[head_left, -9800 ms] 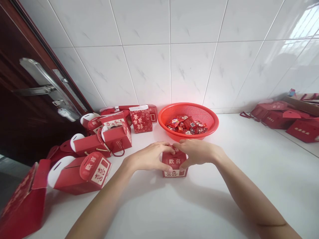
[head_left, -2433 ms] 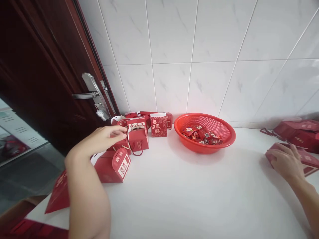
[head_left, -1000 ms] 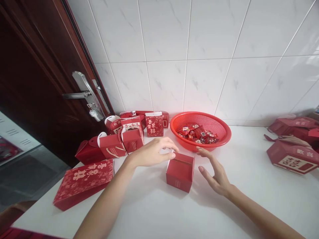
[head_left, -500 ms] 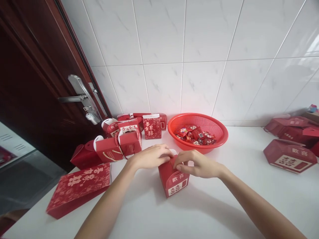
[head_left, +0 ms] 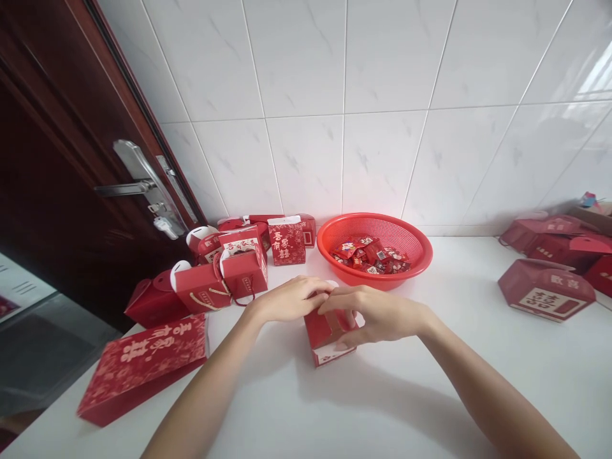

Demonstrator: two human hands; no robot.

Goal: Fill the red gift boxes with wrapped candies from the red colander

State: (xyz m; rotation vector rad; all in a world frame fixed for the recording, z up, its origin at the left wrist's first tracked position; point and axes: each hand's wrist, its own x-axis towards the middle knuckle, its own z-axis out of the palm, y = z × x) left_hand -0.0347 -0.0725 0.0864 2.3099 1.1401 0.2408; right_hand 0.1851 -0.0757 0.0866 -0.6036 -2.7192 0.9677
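Observation:
A small red box [head_left: 321, 331] with a white-and-red printed front stands on the white table, between my hands. My left hand [head_left: 292, 299] lies over its back left top edge, fingers bent together on the box. My right hand [head_left: 370, 312] reaches over the top from the right, thumb low near the front edge and fingers curled on the top flaps. Both hands grip the box, and their fingertips are partly hidden. Behind it sits a red perforated basket [head_left: 406, 237] holding several small red packets [head_left: 373, 254].
Several red boxes [head_left: 203, 284] stand at the left, with a long red printed box [head_left: 143, 363] in front of them. More red boxes [head_left: 547, 290] are on the right. A tiled wall [head_left: 382, 153] rises behind, and a dark door [head_left: 62, 127] is at the left.
My right hand has moved left and spread farther over the box. The front flap with printed characters no longer shows upright over the front. The view has shifted slightly.

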